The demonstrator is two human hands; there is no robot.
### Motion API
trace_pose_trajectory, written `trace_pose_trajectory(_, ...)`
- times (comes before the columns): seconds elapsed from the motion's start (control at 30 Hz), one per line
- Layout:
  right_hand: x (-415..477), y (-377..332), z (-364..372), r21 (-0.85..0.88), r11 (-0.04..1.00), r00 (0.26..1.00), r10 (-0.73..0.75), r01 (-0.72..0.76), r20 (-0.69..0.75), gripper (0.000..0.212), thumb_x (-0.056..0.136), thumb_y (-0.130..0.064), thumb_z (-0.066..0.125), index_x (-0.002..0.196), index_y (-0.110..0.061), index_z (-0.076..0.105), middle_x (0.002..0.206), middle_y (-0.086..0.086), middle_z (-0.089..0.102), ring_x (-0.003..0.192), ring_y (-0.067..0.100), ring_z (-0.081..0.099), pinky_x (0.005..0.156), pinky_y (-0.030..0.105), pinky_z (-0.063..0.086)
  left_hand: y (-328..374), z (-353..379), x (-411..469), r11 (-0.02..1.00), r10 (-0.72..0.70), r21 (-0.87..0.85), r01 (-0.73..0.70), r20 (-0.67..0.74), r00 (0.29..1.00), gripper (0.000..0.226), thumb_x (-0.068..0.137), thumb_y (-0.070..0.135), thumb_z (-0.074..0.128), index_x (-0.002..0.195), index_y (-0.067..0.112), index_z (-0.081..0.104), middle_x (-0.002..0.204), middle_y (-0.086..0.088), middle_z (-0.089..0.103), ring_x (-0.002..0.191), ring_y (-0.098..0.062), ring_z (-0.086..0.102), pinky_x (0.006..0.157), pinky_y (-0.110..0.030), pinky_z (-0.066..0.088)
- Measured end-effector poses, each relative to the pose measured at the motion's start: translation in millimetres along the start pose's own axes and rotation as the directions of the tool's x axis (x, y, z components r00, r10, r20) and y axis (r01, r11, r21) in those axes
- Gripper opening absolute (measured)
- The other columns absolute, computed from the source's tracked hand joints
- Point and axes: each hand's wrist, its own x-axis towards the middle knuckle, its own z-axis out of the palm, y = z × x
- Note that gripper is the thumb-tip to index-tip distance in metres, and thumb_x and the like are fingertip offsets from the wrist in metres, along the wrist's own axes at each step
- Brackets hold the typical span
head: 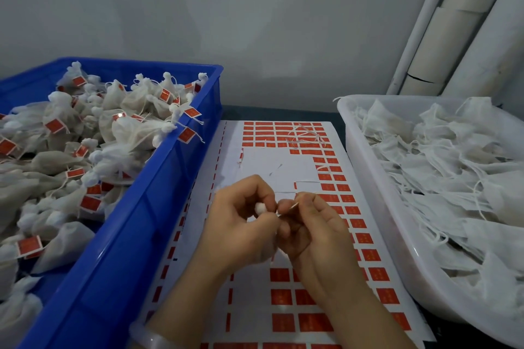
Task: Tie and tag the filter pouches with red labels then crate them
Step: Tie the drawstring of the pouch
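My left hand point(241, 224) grips a white filter pouch point(259, 208); only its gathered top shows between my fingers. My right hand point(309, 224) pinches a red label point(292, 206) and the pouch's thin white string just right of that top. Both hands meet above a white label sheet point(269, 167) printed with rows of red labels, part of it peeled bare. On the left stands a blue crate point(158, 190) piled with tied, tagged pouches point(133, 127). A white tub point(377, 178) on the right holds several flat untied pouches point(442, 161).
Loose white strings point(304, 134) lie on the sheet's far end. A grey wall rises behind the table, with cardboard tubes and white pipes point(453, 22) leaning at the back right. A pale bangle point(153, 338) circles my left wrist.
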Motion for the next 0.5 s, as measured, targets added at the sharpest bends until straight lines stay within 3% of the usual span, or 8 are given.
trace_pose_trajectory(0.17, 0.1, 3.1, 0.8, 0.044, 0.997, 0.998, 0.053, -0.055, 0.037, 0.025, 0.076, -0.032, 0.049, 0.058, -0.021, 0.062, 0.056, 0.0, 0.051, 0.049, 0.008, 0.046, 0.054, 0.021, 0.044, -0.8, -0.2, -2.4, 0.999, -0.039, -0.015, 0.04, 0.068, 0.997, 0.015, 0.057, 0.003, 0.049, 0.056, 0.018, 0.051, 0.051, 0.006, 0.053, 0.048, -0.009, 0.052, 0.046, -0.02, 0.045)
trace_pose_trajectory(0.33, 1.3, 0.6, -1.6, -0.005, 0.999, 0.999, 0.034, -0.034, 0.04, 0.025, 0.077, -0.031, 0.049, 0.062, -0.017, 0.063, 0.058, 0.003, 0.055, 0.05, 0.011, 0.051, 0.051, 0.021, 0.047, -3.4, -4.1, -1.1, 0.989, -0.035, -0.133, 0.059, 0.18, 0.983, 0.013, 0.066, -0.003, 0.045, 0.066, 0.009, 0.049, 0.054, 0.006, 0.056, 0.05, -0.007, 0.056, 0.051, -0.02, 0.048)
trace_pose_trajectory(0.5, 1.0, -1.8, -5.0, 0.037, 0.999, 0.998, 0.03, -0.032, 0.048, 0.026, 0.078, -0.028, 0.049, 0.063, -0.018, 0.068, 0.062, 0.005, 0.06, 0.054, 0.012, 0.056, 0.054, 0.021, 0.05, -5.6, 1.6, -2.3, 0.997, -0.025, -0.067, 0.031, 0.088, 0.996, 0.011, 0.064, 0.003, 0.047, 0.068, 0.012, 0.051, 0.056, 0.009, 0.056, 0.051, -0.003, 0.056, 0.051, -0.012, 0.045)
